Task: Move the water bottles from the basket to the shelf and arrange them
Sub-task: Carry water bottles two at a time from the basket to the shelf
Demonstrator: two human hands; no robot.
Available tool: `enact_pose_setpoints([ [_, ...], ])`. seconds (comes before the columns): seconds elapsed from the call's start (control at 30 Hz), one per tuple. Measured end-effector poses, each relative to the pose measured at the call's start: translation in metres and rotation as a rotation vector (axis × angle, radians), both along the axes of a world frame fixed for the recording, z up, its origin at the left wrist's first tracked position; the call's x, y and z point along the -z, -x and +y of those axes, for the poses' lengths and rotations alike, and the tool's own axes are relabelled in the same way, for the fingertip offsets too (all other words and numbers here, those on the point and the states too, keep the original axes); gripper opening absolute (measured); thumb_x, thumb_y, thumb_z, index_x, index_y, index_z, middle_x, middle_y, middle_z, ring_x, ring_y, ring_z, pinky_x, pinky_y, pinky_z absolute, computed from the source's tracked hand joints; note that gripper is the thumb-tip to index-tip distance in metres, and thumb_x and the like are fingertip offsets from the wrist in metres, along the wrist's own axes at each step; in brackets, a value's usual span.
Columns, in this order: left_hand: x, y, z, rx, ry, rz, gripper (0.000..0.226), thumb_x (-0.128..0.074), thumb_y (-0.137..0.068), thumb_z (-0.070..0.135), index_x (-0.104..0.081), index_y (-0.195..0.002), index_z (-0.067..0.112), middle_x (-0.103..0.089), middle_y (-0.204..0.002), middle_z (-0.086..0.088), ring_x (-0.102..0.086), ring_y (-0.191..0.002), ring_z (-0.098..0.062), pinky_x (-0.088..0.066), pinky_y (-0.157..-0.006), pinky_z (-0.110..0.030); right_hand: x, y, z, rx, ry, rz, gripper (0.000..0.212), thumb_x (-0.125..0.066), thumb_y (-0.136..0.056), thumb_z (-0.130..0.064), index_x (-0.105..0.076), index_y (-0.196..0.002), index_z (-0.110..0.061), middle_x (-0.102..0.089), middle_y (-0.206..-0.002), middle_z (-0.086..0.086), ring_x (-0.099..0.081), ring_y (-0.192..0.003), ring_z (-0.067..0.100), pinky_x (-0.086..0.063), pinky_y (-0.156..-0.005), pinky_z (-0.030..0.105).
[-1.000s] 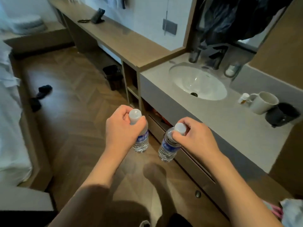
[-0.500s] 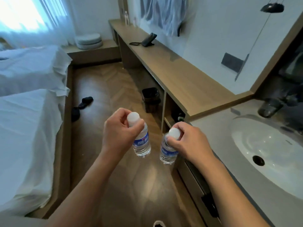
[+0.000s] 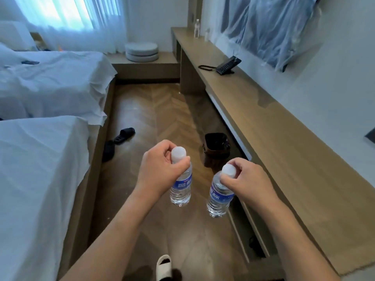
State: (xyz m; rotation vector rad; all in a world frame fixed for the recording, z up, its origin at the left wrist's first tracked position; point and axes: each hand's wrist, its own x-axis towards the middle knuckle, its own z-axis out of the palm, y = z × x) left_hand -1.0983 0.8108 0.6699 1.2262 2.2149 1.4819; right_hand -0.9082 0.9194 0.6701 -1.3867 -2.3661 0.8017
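Head view: herringbone floor [image 3: 162,110], wooden shelf [image 3: 274,138]

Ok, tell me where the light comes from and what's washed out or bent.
Head view: daylight through the curtained window blows out the top left; the long wooden shelf bows with wide-angle distortion; both held bottles stay sharp and evenly lit.

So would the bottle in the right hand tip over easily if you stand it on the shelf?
Probably somewhat: the right bottle looks tall and narrow. It seems full, so likely heavy enough to steady it. Its clear plastic looks smooth, maybe slippery where the right hand pinches its neck.
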Motion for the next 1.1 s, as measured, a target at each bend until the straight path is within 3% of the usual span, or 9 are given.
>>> enact_pose_setpoints([
  [0.27,-0.017,0.164,0.133,-0.045,-0.046,0.02,0.025,-0.081,-0.072,0.026,-0.058,-0.075,0.02,-0.052,-0.054,0.017,-0.044,-0.051,-0.005,-0.034,-0.05,-0.014,-0.018,0.161,0.132,-0.003,-0.025,0.1,0.02,-0.069,-0.074,-0.039,-0.059,-0.089,-0.03,-0.062,-0.081,-0.016,-0.061,-0.077,0.009,-0.057,-0.068,0.037],
  [0.4,-0.001,0.228,0.196,-0.034,-0.009,0.0,0.021,-0.081,-0.074,0.024,-0.06,-0.077,0.02,-0.056,-0.059,0.012,-0.049,-0.054,-0.003,-0.039,-0.052,-0.015,-0.006,0.234,0.202,-0.008,0.001,0.08,0.017,-0.066,-0.073,-0.039,-0.061,-0.086,-0.029,-0.064,-0.078,-0.012,-0.061,-0.074,0.008,-0.051,-0.06,0.028],
  [0.6,-0.005,0.351,0.321,-0.097,0.061,0.035,0.022,-0.08,-0.075,0.03,-0.059,-0.08,0.024,-0.064,-0.072,0.011,-0.062,-0.068,-0.003,-0.043,-0.055,-0.011,0.003,0.362,0.335,-0.093,0.028,0.037,0.019,-0.067,-0.07,-0.04,-0.062,-0.082,-0.027,-0.066,-0.076,-0.01,-0.061,-0.07,0.007,-0.049,-0.058,0.026],
  [0.87,-0.033,0.509,0.456,-0.124,-0.009,-0.008,0.023,-0.082,-0.074,0.025,-0.06,-0.08,0.024,-0.064,-0.068,0.007,-0.058,-0.059,0.0,-0.045,-0.053,-0.011,-0.024,0.526,0.482,-0.139,-0.028,0.138,0.021,-0.068,-0.073,-0.038,-0.058,-0.088,-0.029,-0.063,-0.076,-0.013,-0.058,-0.067,0.004,-0.037,-0.055,0.018],
  [0.97,-0.011,0.575,0.508,-0.118,0.014,-0.036,0.022,-0.081,-0.074,0.026,-0.06,-0.077,0.024,-0.063,-0.066,0.006,-0.061,-0.06,-0.005,-0.047,-0.052,-0.017,-0.014,0.588,0.536,-0.121,-0.031,0.133,0.021,-0.067,-0.075,-0.04,-0.057,-0.091,-0.031,-0.061,-0.079,-0.013,-0.06,-0.072,0.006,-0.044,-0.058,0.019],
  [1.1,0.003,0.667,0.581,-0.086,0.03,-0.045,0.026,-0.081,-0.074,0.025,-0.055,-0.071,0.026,-0.055,-0.06,0.012,-0.056,-0.054,-0.003,-0.039,-0.052,-0.012,-0.003,0.681,0.605,-0.096,-0.023,0.08,0.02,-0.068,-0.076,-0.041,-0.058,-0.09,-0.031,-0.062,-0.08,-0.013,-0.063,-0.075,0.01,-0.058,-0.064,0.028],
])
